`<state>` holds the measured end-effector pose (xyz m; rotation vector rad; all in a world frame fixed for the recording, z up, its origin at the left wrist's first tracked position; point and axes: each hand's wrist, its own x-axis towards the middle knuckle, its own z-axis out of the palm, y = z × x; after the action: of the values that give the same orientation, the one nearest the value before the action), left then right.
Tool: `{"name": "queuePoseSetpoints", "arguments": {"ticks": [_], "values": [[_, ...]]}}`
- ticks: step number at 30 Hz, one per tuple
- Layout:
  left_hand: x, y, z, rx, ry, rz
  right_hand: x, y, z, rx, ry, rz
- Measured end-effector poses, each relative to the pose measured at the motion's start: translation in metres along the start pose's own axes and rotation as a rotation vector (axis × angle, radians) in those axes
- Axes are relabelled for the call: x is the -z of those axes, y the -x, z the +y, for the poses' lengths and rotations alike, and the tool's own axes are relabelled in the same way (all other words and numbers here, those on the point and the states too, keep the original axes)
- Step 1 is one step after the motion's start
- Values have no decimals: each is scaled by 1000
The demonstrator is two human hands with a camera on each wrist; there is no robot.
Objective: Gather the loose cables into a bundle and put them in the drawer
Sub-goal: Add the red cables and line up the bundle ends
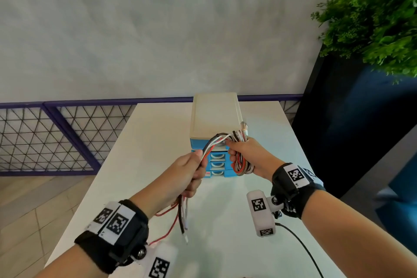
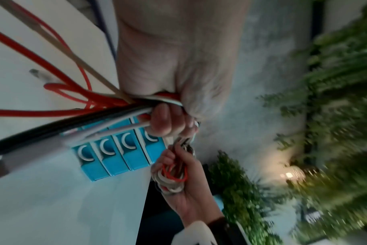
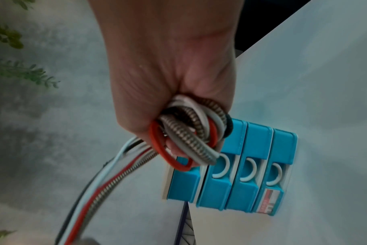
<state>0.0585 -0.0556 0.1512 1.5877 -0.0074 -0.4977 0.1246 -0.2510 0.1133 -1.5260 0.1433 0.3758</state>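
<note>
Several cables (image 1: 216, 141), red, white, black and braided, run between my two hands above the white table (image 1: 228, 205). My right hand (image 1: 244, 156) grips their coiled loops (image 3: 191, 131) in a fist, just in front of the drawer unit. My left hand (image 1: 191, 171) grips the straight run of the same cables (image 2: 107, 116); their loose ends (image 1: 182, 223) hang down below it to the table. The small drawer unit (image 1: 216, 119) is cream with several blue drawers (image 3: 241, 175), all pushed in as far as I can see.
A green plant (image 1: 374, 20) on a dark planter stands at the right of the table. A purple wire-mesh railing (image 1: 56, 133) runs behind and to the left. A thin black cord (image 1: 302, 248) lies on the table near my right wrist.
</note>
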Motion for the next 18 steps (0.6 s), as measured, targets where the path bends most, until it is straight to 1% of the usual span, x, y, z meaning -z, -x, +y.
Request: {"name": "queuePoseSetpoints", "arguments": {"ticks": [3, 5, 7, 9, 11, 12, 15, 18], "values": [[-10, 1, 1, -114, -190, 50, -9, 6, -2, -35, -123, -57], [-16, 3, -1, -174, -309, 13, -14, 10, -5, -52, -187, -93], [-24, 7, -5, -235, -420, -25, -20, 13, -7, -76, -192, -126], [-32, 10, -9, -270, -489, -33, -27, 15, -10, -103, -232, -167], [-39, 11, -11, -299, -506, 0, -33, 18, -14, -117, -337, -198], [-40, 10, -10, -302, -494, 41, -34, 19, -15, -116, -370, -213], [-40, 8, -4, -298, -383, 161, -34, 24, -16, -98, -403, -251], [-39, 5, 2, -295, -424, 180, -34, 26, -16, -64, -488, -259]]}}
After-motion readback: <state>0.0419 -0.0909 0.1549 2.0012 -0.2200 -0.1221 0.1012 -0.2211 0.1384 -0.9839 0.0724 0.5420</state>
